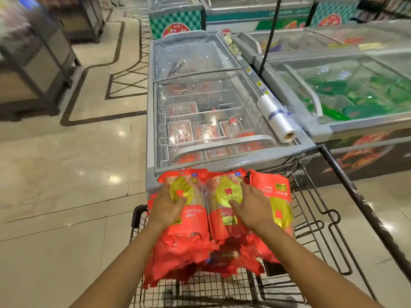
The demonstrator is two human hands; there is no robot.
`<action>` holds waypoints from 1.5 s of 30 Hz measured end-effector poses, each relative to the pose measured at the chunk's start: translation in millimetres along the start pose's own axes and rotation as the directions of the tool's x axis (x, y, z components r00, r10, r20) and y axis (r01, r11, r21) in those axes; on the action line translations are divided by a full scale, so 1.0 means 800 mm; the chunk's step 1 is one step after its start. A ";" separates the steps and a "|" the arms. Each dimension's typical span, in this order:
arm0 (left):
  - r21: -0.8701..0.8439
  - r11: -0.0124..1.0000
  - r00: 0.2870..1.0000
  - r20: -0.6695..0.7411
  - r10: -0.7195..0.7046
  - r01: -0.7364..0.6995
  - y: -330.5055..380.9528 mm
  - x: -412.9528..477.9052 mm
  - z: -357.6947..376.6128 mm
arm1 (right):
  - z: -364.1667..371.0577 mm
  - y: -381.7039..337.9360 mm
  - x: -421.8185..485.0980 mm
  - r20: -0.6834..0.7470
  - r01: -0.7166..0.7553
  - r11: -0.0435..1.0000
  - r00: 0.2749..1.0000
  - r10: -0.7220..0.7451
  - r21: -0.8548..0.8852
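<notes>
Several red and yellow packets lie stacked in a wire shopping cart (315, 221). My left hand (165, 206) grips the left top packet (193, 221), thumb curled over its yellow label. My right hand (251, 206) lies on the middle packet (222, 216), fingers spread along its right side and thumb on the label. A third packet (275, 196) lies to the right of my right hand. More red packets sit underneath, partly hidden.
A glass-topped chest freezer (153, 138) with trays of red meat stands right in front of the cart. A roll of plastic bags (278, 117) lies on its right rim. A second freezer (355, 123) holds green packs. Polished floor lies to the left.
</notes>
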State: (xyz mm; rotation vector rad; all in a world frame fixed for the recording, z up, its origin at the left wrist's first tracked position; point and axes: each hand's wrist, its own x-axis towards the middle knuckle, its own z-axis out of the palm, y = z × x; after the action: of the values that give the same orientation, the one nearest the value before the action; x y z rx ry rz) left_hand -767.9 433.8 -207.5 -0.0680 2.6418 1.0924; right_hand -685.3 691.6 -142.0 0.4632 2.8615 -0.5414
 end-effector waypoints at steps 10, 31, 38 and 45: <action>0.528 0.812 0.888 -0.211 0.409 -0.249 0.199 -0.179 -0.064 | -0.132 -0.029 -0.114 -0.339 0.282 0.947 0.885 -0.320 -0.156; 0.670 0.734 0.725 -0.558 0.403 0.108 0.160 -0.379 -0.234 | -0.180 -0.206 -0.248 -0.324 0.627 0.767 0.703 -0.633 -0.136; 0.573 0.785 0.684 -0.672 0.285 0.236 0.071 -0.433 -0.334 | -0.144 -0.340 -0.304 -0.273 0.729 0.663 0.611 -0.743 -0.171; 0.485 0.798 0.619 -0.763 0.186 0.358 -0.049 -0.513 -0.446 | -0.083 -0.502 -0.395 -0.232 0.830 0.533 0.493 -0.838 -0.161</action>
State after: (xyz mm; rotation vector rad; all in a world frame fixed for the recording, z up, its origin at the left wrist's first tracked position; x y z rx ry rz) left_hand -454.0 130.6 119.3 -0.7025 3.5814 0.0542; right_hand -534.9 277.8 125.5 -1.0597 3.2020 -0.5841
